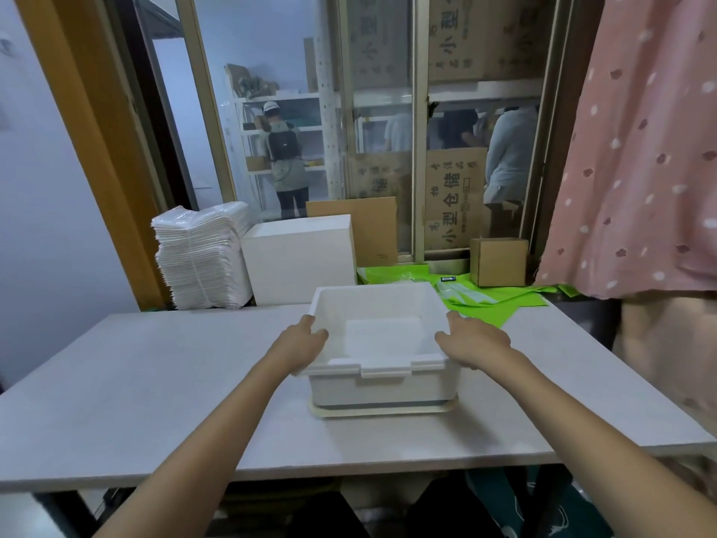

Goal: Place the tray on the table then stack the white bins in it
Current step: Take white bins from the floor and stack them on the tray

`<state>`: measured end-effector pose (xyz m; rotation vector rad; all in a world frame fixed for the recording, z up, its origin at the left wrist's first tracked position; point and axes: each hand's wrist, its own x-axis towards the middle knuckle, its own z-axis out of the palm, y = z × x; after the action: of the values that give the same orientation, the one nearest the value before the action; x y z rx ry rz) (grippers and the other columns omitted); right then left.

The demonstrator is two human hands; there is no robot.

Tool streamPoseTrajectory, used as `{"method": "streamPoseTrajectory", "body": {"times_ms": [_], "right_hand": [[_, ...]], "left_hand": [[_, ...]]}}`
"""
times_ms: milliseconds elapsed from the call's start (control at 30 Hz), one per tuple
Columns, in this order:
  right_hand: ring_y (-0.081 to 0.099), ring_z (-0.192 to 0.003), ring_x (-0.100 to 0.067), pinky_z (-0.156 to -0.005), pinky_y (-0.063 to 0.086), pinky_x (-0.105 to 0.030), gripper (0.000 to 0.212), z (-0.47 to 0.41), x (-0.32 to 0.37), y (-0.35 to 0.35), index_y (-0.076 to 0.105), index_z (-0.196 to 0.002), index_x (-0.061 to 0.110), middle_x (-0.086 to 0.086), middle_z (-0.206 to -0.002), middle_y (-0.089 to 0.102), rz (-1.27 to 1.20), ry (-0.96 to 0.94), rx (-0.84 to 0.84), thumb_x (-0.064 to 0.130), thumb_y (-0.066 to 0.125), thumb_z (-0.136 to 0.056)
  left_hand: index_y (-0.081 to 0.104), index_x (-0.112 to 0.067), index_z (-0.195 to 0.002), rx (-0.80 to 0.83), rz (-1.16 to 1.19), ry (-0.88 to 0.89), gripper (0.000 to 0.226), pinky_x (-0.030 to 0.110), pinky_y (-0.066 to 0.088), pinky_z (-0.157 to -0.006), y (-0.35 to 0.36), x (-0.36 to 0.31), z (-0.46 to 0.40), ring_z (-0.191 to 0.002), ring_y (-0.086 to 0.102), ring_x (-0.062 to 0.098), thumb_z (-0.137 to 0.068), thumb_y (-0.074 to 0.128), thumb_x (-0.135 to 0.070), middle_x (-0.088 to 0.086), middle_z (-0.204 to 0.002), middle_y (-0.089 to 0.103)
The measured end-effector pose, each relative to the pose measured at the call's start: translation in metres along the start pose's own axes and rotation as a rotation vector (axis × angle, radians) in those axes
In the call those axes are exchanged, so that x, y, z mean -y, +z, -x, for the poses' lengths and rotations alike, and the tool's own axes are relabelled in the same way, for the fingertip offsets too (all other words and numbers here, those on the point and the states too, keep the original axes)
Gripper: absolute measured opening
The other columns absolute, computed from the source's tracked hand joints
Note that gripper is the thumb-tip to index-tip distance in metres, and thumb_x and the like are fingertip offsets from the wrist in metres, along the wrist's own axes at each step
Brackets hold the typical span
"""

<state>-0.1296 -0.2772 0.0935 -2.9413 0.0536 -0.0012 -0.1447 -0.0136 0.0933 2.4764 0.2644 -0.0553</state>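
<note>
A white bin (382, 386) stands upright in a shallow cream tray (382, 410) at the middle of the grey table (155, 382). Only the tray's front rim shows under the bin. My left hand (300, 343) grips the bin's left rim, thumb over the top edge. On the right rim sits my right hand (471, 339), holding it the same way. The bin is empty inside. I cannot tell whether a second bin is nested in it.
Behind the table stand a tall stack of white trays (201, 254), a white box (300, 260), a small cardboard box (498, 262) and green sheets (485, 300). A pink dotted curtain (636, 149) hangs at right. People stand beyond the window.
</note>
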Motion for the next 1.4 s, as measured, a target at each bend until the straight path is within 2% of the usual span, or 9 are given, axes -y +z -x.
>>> {"method": "streamPoseTrajectory", "body": {"times_ms": [167, 267, 467, 667, 733, 833, 900, 967, 1400], "right_hand": [[0.053, -0.112, -0.033, -0.069, 0.038, -0.035, 0.039, 0.003, 0.016, -0.020, 0.047, -0.130, 0.015, -0.011, -0.122, 0.055, 0.146, -0.121, -0.401, 0.030, 0.032, -0.098], [0.056, -0.107, -0.033, -0.067, 0.039, -0.035, 0.033, 0.004, 0.054, -0.029, 0.054, -0.119, 0.012, -0.010, -0.116, 0.060, 0.050, -0.301, -0.474, 0.029, 0.037, -0.097], [0.057, -0.113, -0.026, -0.085, 0.050, -0.037, 0.045, 0.021, 0.185, -0.011, 0.050, -0.132, 0.020, -0.003, -0.125, 0.060, -0.050, -0.734, -0.270, 0.042, 0.045, -0.093], [0.059, -0.110, -0.021, -0.082, 0.052, -0.035, 0.052, 0.082, 0.321, 0.033, 0.052, -0.132, 0.020, 0.000, -0.123, 0.062, -0.160, -1.003, -0.166, 0.049, 0.052, -0.089], [0.058, -0.110, -0.022, -0.083, 0.052, -0.036, 0.051, 0.108, 0.349, 0.061, 0.050, -0.133, 0.019, 0.000, -0.123, 0.060, -0.170, -1.097, -0.099, 0.045, 0.052, -0.090], [0.059, -0.101, -0.022, -0.077, 0.052, -0.035, 0.043, 0.148, 0.376, 0.116, 0.054, -0.126, 0.017, -0.001, -0.115, 0.061, -0.168, -1.212, 0.012, 0.039, 0.053, -0.089], [0.058, -0.093, -0.019, -0.069, 0.050, -0.032, 0.038, 0.173, 0.386, 0.158, 0.056, -0.121, 0.018, 0.000, -0.108, 0.061, -0.131, -1.274, 0.097, 0.036, 0.054, -0.087], [0.057, -0.089, -0.017, -0.064, 0.047, -0.029, 0.040, 0.193, 0.391, 0.198, 0.056, -0.123, 0.018, 0.000, -0.107, 0.061, -0.085, -1.315, 0.170, 0.035, 0.055, -0.086], [0.056, -0.108, -0.029, -0.081, 0.051, -0.039, 0.047, 0.245, 0.367, 0.398, 0.047, -0.127, 0.016, -0.006, -0.124, 0.051, 0.276, -1.219, 0.587, 0.034, 0.059, -0.086]], "left_hand": [[0.030, -0.016, -0.147, -0.073, 0.235, -0.027, 0.056, 0.037, 0.043, -0.098, -0.024, 0.013, 0.000, -0.124, 0.048, 0.029, -0.095, 0.040, -0.034, 0.010, -0.145, 0.042], [0.030, -0.014, -0.147, -0.180, 0.224, -0.047, 0.055, 0.036, 0.035, -0.101, -0.049, 0.035, 0.006, -0.134, 0.038, 0.029, -0.096, 0.040, -0.033, 0.010, -0.149, 0.038], [0.028, -0.012, -0.149, -0.346, 0.112, -0.209, 0.058, 0.042, 0.032, -0.110, -0.107, 0.118, 0.038, -0.138, 0.035, 0.032, -0.096, 0.039, -0.035, 0.013, -0.153, 0.034], [0.037, -0.006, -0.143, -0.592, 0.047, -0.435, 0.056, 0.040, 0.036, -0.104, -0.156, 0.231, 0.107, -0.131, 0.042, 0.036, -0.095, 0.039, -0.036, 0.017, -0.145, 0.043], [0.048, -0.006, -0.132, -0.654, 0.049, -0.514, 0.049, 0.040, 0.041, -0.094, -0.157, 0.274, 0.139, -0.119, 0.051, 0.036, -0.093, 0.040, -0.035, 0.018, -0.131, 0.054], [0.052, -0.010, -0.086, -0.687, 0.093, -0.618, 0.029, 0.035, 0.039, -0.067, -0.137, 0.340, 0.189, -0.085, 0.054, 0.032, -0.084, 0.040, -0.035, 0.013, -0.090, 0.058], [0.048, -0.009, -0.081, -0.667, 0.078, -0.722, 0.027, 0.032, 0.037, -0.063, -0.114, 0.383, 0.219, -0.083, 0.055, 0.033, -0.080, 0.041, -0.035, 0.013, -0.086, 0.057], [0.053, -0.004, -0.098, -0.635, 0.078, -0.842, 0.034, 0.033, 0.039, -0.071, -0.084, 0.423, 0.245, -0.097, 0.056, 0.036, -0.086, 0.044, -0.034, 0.017, -0.101, 0.059], [0.051, 0.003, -0.113, -0.336, 0.220, -1.274, 0.040, 0.040, 0.046, -0.084, 0.136, 0.569, 0.370, -0.107, 0.056, 0.040, -0.091, 0.048, -0.030, 0.025, -0.115, 0.057]]}}
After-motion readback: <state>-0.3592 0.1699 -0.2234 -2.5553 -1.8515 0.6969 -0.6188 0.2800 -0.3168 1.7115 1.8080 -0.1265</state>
